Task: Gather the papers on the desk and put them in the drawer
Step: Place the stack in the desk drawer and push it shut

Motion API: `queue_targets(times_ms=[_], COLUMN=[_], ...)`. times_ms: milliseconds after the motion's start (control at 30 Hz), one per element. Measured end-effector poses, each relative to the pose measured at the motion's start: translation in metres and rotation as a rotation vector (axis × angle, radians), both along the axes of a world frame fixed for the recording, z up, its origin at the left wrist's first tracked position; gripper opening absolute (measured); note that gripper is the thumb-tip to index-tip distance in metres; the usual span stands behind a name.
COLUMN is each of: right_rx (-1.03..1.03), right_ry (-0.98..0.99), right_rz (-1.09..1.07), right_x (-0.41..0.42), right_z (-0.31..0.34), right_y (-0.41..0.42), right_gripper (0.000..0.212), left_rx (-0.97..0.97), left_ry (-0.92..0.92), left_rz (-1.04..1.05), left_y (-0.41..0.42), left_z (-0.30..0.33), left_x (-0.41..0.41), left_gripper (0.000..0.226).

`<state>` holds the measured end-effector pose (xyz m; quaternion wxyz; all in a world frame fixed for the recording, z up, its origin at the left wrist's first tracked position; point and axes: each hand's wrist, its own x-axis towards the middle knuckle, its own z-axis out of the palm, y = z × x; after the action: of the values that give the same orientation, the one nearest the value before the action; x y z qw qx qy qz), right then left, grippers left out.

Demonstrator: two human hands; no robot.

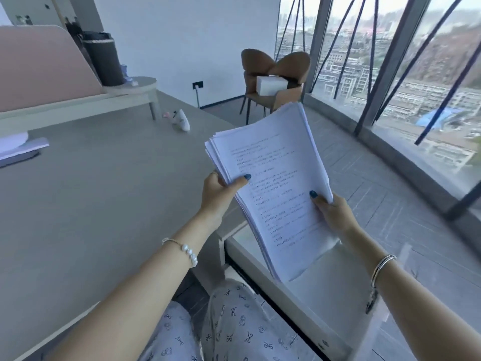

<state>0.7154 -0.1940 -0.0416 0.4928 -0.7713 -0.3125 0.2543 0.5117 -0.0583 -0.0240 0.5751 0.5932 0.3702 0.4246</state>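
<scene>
A thick stack of printed white papers (270, 178) is held tilted, its lower corner dipping into the open white drawer (335, 285) beside the desk's right end. My left hand (221, 194) grips the stack's left edge, thumb on top. My right hand (335, 214) grips its right edge, thumb on the page. The grey desk (91, 204) stretches to the left. More paper and a dark flat item (18, 149) lie at the desk's far left edge.
A small white and pink object (181, 119) lies on the desk's far side. A raised shelf (125, 92) holds a dark cylinder (102, 58). A brown chair (276, 79) with a white box stands by the large window. My patterned lap is below.
</scene>
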Motion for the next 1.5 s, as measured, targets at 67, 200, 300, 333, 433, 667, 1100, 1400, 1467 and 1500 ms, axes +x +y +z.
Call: queue_targets(times_ms=[67, 200, 300, 333, 433, 667, 1100, 1400, 1467, 1500], right_rx=[-0.031, -0.076, -0.124, -0.142, -0.222, -0.471, -0.679, -0.713, -0.702, -0.698], right_ry=[0.010, 0.004, -0.016, -0.028, -0.061, -0.197, -0.319, -0.171, -0.222, -0.282], right_rz=[-0.028, -0.053, -0.030, -0.020, 0.018, 0.144, 0.380, 0.445, 0.450, 0.439], right_x=[0.016, 0.037, 0.050, 0.054, 0.069, 0.090, 0.091, 0.082, 0.079, 0.078], right_z=[-0.008, -0.021, -0.028, -0.030, -0.036, -0.052, -0.100, -0.102, -0.102, -0.103], right_y=[-0.012, -0.029, -0.040, -0.044, -0.054, -0.064, -0.034, -0.034, -0.035, -0.036], right_gripper=[0.037, 0.034, 0.023, 0.022, 0.023, 0.032, 0.028, 0.094, 0.104, 0.105], left_rx=[0.017, 0.044, 0.072, 0.090, 0.153, 0.331, 0.408, 0.444, 0.446, 0.446], left_ry=[0.020, 0.055, 0.125, 0.166, 0.264, 0.545, 0.702, 0.714, 0.712, 0.710], left_rz=[-0.032, -0.028, 0.035, 0.056, 0.076, 0.012, -0.068, -0.064, -0.064, -0.067], left_y=[-0.001, 0.001, 0.010, 0.015, 0.027, 0.049, 0.057, 0.055, 0.054, 0.054], left_z=[-0.002, -0.008, -0.013, -0.014, -0.015, -0.024, -0.042, -0.043, -0.042, -0.042], left_x=[0.017, 0.040, 0.050, 0.053, 0.058, 0.063, 0.059, 0.059, 0.059, 0.059], left_gripper=[0.036, 0.028, 0.036, 0.041, 0.038, 0.039, 0.047, 0.041, 0.041, 0.041])
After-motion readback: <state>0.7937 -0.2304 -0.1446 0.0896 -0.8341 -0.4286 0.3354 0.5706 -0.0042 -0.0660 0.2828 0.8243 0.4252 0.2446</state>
